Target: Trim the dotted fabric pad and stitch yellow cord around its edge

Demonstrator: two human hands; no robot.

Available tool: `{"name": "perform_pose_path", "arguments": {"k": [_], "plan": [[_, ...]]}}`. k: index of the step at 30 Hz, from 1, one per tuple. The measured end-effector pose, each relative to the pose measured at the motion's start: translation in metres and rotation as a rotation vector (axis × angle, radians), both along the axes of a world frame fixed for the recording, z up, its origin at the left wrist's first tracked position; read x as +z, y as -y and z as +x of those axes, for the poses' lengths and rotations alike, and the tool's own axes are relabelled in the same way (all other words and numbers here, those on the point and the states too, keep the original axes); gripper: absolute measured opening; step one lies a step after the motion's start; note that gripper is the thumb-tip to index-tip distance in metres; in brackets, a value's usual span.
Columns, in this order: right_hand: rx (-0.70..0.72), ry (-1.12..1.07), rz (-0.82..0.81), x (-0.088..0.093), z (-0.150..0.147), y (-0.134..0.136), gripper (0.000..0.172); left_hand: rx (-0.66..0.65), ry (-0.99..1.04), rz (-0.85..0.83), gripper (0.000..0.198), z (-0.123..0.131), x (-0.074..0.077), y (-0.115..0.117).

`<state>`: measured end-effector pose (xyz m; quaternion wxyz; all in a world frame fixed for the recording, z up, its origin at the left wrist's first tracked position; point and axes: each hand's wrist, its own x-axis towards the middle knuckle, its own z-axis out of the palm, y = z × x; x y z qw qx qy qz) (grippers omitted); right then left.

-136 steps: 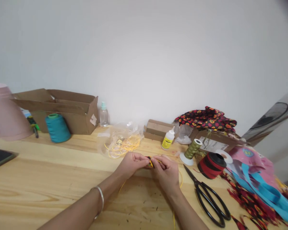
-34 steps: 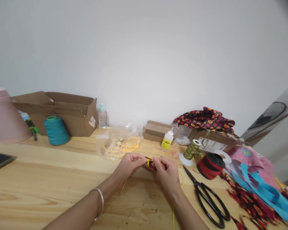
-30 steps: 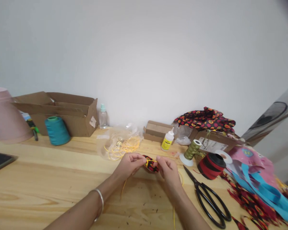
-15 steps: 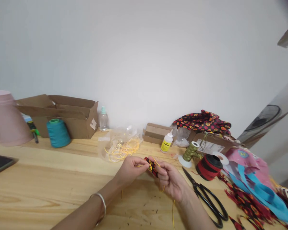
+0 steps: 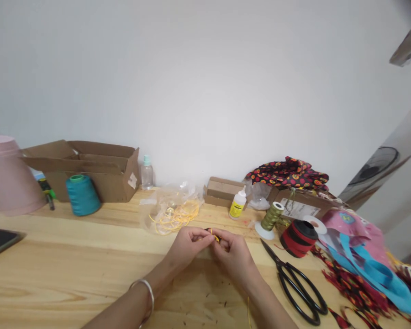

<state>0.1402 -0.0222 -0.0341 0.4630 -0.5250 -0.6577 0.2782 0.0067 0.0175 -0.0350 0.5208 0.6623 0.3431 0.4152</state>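
Note:
My left hand [image 5: 188, 246], with a silver bangle on its wrist, pinches the left side of a small dark patterned fabric piece [image 5: 218, 239] and its yellow cord. My right hand [image 5: 234, 256] is closed on the same piece from the right, its fingertips meeting those of my left hand. Most of the fabric is hidden by the fingers. A yellow cord [image 5: 249, 310] hangs down beside my right wrist. Behind the hands, a loose tangle of yellow cord [image 5: 180, 215] lies on clear plastic.
Black scissors [image 5: 296, 285], a red-black spool [image 5: 298, 237] and an olive spool [image 5: 272, 217] lie right. A glue bottle [image 5: 237, 204] and small box [image 5: 222, 191] stand behind; a teal cone [image 5: 82, 195], large box [image 5: 104, 183] and pink bin [image 5: 12, 178] are left.
My right hand has turned over and closed in toward my left fingertips, covering more of the fabric piece. The yellow loop above it has drawn in. The view has shifted slightly.

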Motion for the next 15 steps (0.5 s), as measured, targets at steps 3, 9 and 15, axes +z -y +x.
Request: {"name": "perform_pose_path", "arguments": {"k": [3, 9, 15], "plan": [[-0.095, 0.236, 0.157, 0.0009, 0.0006, 0.0019, 0.022, 0.016, 0.025, -0.034, 0.016, 0.0012, 0.0012, -0.0008], [-0.238, 0.410, 0.275, 0.0055, 0.0005, 0.0043, 0.018, 0.027, 0.070, -0.115, 0.015, 0.0014, 0.0025, -0.0007], [-0.235, 0.423, 0.279, 0.0037, -0.0002, 0.0036, 0.015, 0.053, 0.115, -0.211, 0.016, 0.0014, 0.0029, 0.0023]]}}
